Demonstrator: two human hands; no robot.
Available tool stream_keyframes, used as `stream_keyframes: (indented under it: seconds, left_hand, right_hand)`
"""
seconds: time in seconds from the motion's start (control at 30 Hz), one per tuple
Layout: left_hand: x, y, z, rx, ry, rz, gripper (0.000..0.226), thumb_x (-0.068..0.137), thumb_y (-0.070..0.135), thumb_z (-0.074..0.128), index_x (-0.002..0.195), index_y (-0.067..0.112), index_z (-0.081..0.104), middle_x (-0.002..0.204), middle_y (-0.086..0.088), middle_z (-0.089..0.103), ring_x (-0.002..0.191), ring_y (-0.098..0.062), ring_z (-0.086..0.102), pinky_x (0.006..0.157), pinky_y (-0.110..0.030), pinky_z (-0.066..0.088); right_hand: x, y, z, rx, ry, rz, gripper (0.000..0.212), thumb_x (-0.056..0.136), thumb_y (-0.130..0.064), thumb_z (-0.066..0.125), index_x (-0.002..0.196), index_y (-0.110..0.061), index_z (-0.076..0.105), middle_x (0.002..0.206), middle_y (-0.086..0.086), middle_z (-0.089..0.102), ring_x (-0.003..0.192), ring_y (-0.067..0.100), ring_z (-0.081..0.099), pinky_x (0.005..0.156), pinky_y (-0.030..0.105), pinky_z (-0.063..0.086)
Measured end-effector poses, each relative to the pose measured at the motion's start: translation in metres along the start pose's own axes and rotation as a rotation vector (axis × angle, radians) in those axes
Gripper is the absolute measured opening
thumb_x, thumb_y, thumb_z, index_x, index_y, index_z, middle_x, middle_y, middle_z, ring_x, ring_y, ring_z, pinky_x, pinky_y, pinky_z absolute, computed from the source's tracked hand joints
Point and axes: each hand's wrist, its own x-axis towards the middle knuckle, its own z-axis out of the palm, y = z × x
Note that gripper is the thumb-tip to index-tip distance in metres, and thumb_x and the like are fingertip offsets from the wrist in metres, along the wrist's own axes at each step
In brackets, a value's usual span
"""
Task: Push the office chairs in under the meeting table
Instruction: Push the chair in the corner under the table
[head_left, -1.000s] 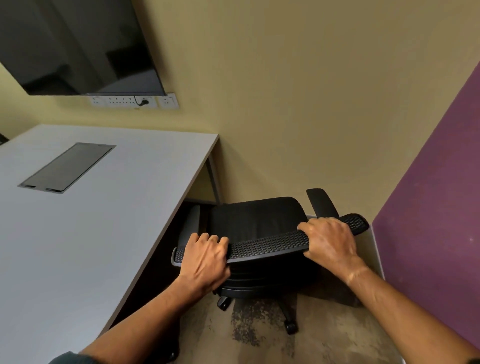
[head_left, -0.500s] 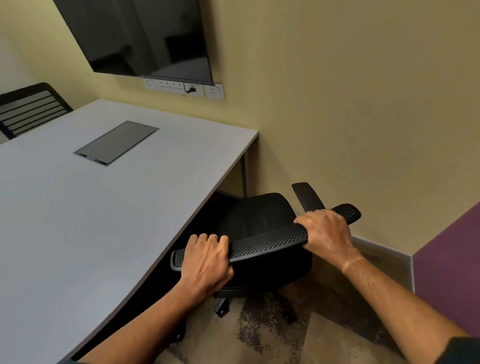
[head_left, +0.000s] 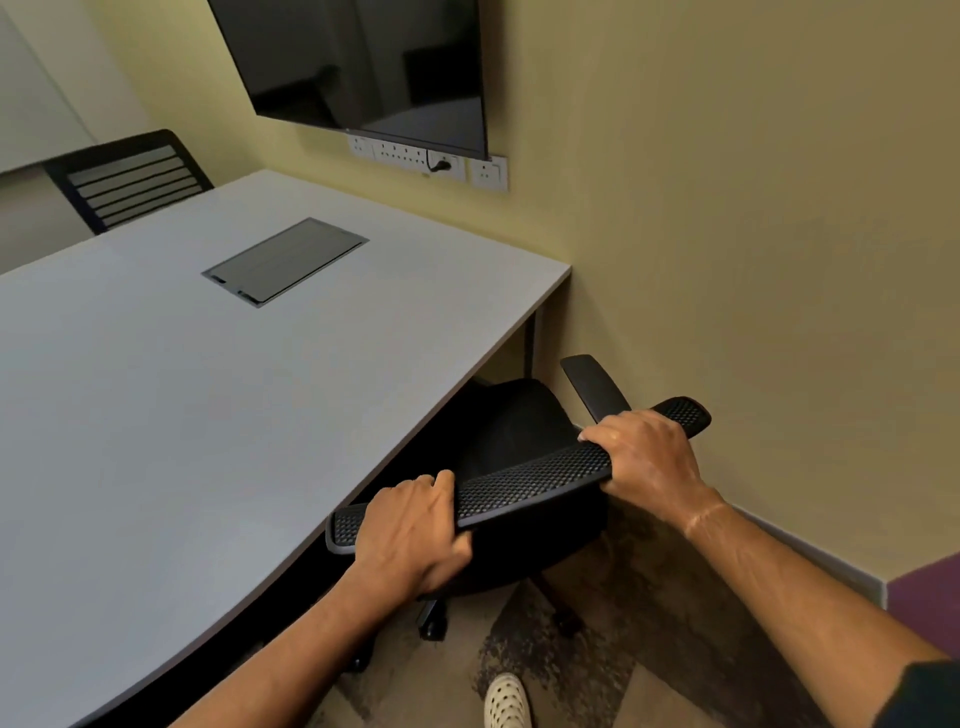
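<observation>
A black office chair (head_left: 524, 486) with a mesh back stands at the right end of the grey meeting table (head_left: 208, 415). Its seat sits partly under the tabletop edge, and one armrest (head_left: 592, 387) sticks out near the wall. My left hand (head_left: 410, 535) grips the left part of the backrest's top rail. My right hand (head_left: 644, 457) grips the rail's right part. The chair's wheels (head_left: 434, 621) rest on the patterned carpet below.
A second black chair (head_left: 130, 179) stands at the table's far side. A dark wall screen (head_left: 358, 67) hangs above a socket strip (head_left: 431, 163). The yellow wall is close on the right. A cable hatch (head_left: 285, 260) is set in the tabletop. My white shoe (head_left: 506, 701) shows below.
The chair has rolled left, its seat further under the table, while both hands kept their grip on the backrest. My view has swung left, bringing the far chair into sight.
</observation>
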Motion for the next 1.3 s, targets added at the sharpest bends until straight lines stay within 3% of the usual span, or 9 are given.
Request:
stream_keyframes:
  seconds: [0.33,0.5,0.73,1.0,1.3]
  left_hand:
    - [0.035,0.031,0.005,-0.093,0.032,-0.065,0.044,0.076,0.065,0.034,0.092,0.024,0.042,0.090,0.003,0.057,0.082,-0.020,0.059,0.066,-0.034,0.042]
    - [0.044,0.051,0.004,-0.136,0.021,-0.148,0.042,0.077,0.068,0.033,0.082,0.027,0.036,0.079,0.008,0.049,0.074,-0.017,0.056,0.060,-0.031,0.035]
    - [0.060,0.086,0.007,-0.101,0.035,-0.301,0.043,0.074,0.071,0.033,0.078,0.029,0.038,0.073,0.010,0.047,0.070,-0.018,0.056,0.057,-0.034,0.035]
    - [0.076,0.131,0.003,0.017,0.000,-0.534,0.038,0.065,0.052,0.040,0.092,0.028,0.052,0.085,0.007,0.062,0.077,-0.021,0.062,0.058,-0.035,0.041]
    - [0.086,0.152,0.000,0.043,-0.003,-0.685,0.021,0.066,0.039,0.046,0.080,0.023,0.045,0.080,0.003,0.060,0.074,-0.025,0.059,0.060,-0.036,0.041]
  right_hand:
    - [0.044,0.049,0.006,0.050,0.017,-0.153,0.041,0.055,-0.030,0.085,0.094,-0.024,0.072,0.084,-0.006,0.071,0.077,0.018,0.068,0.072,0.034,0.056]
    - [0.060,0.075,0.011,0.052,-0.006,-0.208,0.043,0.058,-0.034,0.084,0.098,-0.025,0.073,0.090,-0.006,0.073,0.084,0.018,0.068,0.076,0.035,0.057]
    - [0.079,0.111,0.015,0.090,0.061,-0.361,0.045,0.052,-0.032,0.087,0.093,-0.022,0.074,0.083,-0.003,0.072,0.075,0.020,0.069,0.067,0.035,0.057]
    - [0.093,0.143,0.015,0.119,0.022,-0.458,0.042,0.051,-0.021,0.084,0.092,-0.019,0.075,0.080,-0.001,0.072,0.073,0.022,0.067,0.067,0.036,0.056]
    - [0.105,0.154,0.017,0.093,0.012,-0.558,0.039,0.053,-0.026,0.087,0.089,-0.017,0.074,0.078,0.001,0.072,0.071,0.023,0.067,0.067,0.036,0.055]
